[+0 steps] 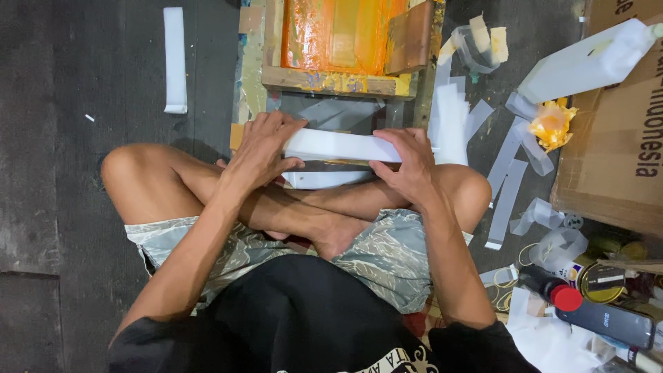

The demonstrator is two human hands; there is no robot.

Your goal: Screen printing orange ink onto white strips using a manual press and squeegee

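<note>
- The left hand (259, 148) is clasping one end of a flat white rectangular stack of paper-like strips (342, 146), fingers curled over its top edge and thumb pressing underneath.
- The right hand (409, 162) is gripping the other end of the stack the same way, so the stack is being held level above the crossed legs, just in front of the wooden-framed printing screen coated in orange ink (342, 41).
- The stack is looking loose-edged; if either grip is easing off, the sheets could be fanning out and sliding onto the dark floor (83, 207), where scattered white strips (507, 186) are already lying.
- The stack is sitting very near the wet-looking orange surface, so tipping it forward could be smearing ink onto the white edges.
- The brown cardboard box (615, 159) at the right is lying with its flap closed; its contents are hidden.
- A white plastic jug (587, 65) is leaning against that box; what is inside it cannot be told.
- A round gold-lidded tin (599, 282) and a dark bottle with a red cap (552, 290) are standing among the clutter by the right knee, both closed, their contents unseen.
</note>
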